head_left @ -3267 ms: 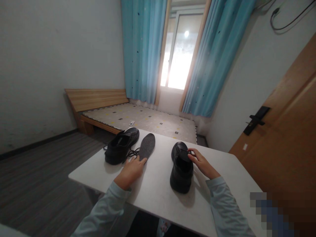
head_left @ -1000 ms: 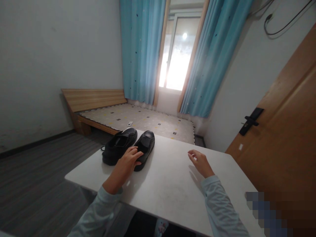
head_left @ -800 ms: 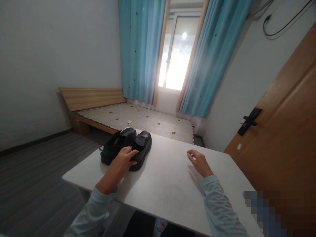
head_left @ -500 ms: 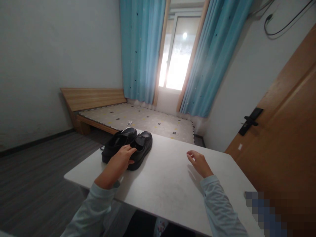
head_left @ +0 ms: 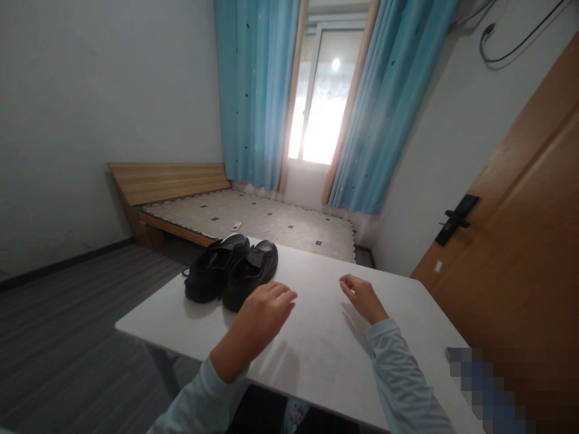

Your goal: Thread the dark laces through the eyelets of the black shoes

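A pair of black shoes stands side by side at the table's left: the left shoe (head_left: 203,274) and, beside it, the right shoe (head_left: 253,268), toes toward the bed. My left hand (head_left: 265,310) is over the table just in front of the right shoe, covering part of its heel from view. Its fingers are loosely stretched to the right and hold nothing. Farther right, my right hand (head_left: 364,296) hovers a little above the tabletop, its shadow below. The fingers there are loosely bent, with a gap at the thumb and nothing held.
The white table (head_left: 316,355) stretches beneath both hands. Beyond it is a bed (head_left: 289,224) with a small white item (head_left: 236,226) on it. A wooden door (head_left: 511,241) with a black handle (head_left: 458,220) stands at the right. A pixelated patch hides the lower right corner.
My left hand has come off the shoes and moved right and toward me. The shoes stay side by side in about the same place. My right hand has hardly moved.
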The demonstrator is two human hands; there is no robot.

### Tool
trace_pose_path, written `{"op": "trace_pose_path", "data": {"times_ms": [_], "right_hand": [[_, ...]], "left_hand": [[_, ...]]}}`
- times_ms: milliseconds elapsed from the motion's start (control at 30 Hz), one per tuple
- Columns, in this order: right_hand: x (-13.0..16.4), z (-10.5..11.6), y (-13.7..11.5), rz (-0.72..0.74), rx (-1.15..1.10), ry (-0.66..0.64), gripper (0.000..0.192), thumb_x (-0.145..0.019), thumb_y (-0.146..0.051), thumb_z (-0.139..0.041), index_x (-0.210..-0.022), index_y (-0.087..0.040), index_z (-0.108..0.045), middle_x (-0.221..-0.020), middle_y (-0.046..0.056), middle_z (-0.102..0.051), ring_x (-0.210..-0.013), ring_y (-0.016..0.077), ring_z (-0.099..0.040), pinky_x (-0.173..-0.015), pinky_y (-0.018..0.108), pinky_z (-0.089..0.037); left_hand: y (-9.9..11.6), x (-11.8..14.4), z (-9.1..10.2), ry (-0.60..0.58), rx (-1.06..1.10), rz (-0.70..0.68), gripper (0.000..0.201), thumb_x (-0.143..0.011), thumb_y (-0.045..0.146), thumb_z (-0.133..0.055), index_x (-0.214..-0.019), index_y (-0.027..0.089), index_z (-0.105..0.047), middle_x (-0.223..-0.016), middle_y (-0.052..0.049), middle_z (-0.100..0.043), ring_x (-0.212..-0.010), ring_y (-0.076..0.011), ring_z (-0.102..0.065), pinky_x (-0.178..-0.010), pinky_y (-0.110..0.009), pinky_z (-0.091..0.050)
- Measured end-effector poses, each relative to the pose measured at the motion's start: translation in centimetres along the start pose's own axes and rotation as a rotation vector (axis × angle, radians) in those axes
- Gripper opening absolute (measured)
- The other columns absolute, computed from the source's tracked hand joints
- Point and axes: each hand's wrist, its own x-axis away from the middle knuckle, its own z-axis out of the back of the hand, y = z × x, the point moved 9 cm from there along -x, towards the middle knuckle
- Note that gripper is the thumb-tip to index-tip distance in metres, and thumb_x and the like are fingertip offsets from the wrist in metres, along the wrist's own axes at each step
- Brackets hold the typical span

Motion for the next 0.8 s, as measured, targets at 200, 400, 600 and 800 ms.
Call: {"op": "trace_pose_path", "data": {"times_ms": [200, 400, 600, 800], "right_hand": [[0.0, -0.1, 0.4, -0.009, 0.003, 0.004, 0.028, -0.086, -0.031, -0.04, -0.087, -0.016, -0.063, -0.066, 0.004, -0.063, -0.063, 0.017, -0.059, -0.063, 0.027, -0.043], [0.1, -0.5, -0.1, 0.007, 0.041, -0.022, 0.022, -0.084, -0.026, -0.043, -0.084, -0.016, -0.063, -0.063, 0.003, -0.061, -0.059, 0.0156, -0.056, -0.062, 0.026, -0.04], [0.5, -1.6, -1.8, 0.078, 0.045, -0.098, 0.017, -0.08, -0.016, -0.044, -0.079, -0.016, -0.061, -0.065, 0.002, -0.061, -0.06, 0.014, -0.055, -0.061, 0.024, -0.038], [0.7, -2.1, -1.7, 0.074, 0.054, -0.145, 0.015, -0.077, -0.012, -0.045, -0.076, -0.016, -0.06, -0.064, 0.001, -0.06, -0.06, 0.0133, -0.053, -0.061, 0.023, -0.037]], "left_hand": [[5.1, -0.1, -4.4, -0.024, 0.046, -0.129, 0.014, -0.088, 0.016, -0.045, -0.092, 0.019, -0.057, -0.086, -0.004, -0.06, -0.085, -0.0163, -0.056, -0.075, -0.03, -0.047], [6.7, -0.1, -8.3, -0.126, 0.065, -0.178, 0.015, -0.085, 0.015, -0.05, -0.098, 0.02, -0.056, -0.09, -0.002, -0.062, -0.085, -0.0175, -0.056, -0.075, -0.032, -0.047], [6.6, -0.3, -9.3, -0.149, 0.058, -0.178, 0.01, -0.084, 0.015, -0.052, -0.09, 0.02, -0.059, -0.086, -0.002, -0.063, -0.083, -0.0182, -0.056, -0.074, -0.032, -0.046], [4.0, -1.0, -6.6, -0.073, 0.056, -0.082, 0.01, -0.083, 0.017, -0.053, -0.086, 0.021, -0.062, -0.083, -0.002, -0.064, -0.083, -0.018, -0.057, -0.073, -0.031, -0.044]]}}
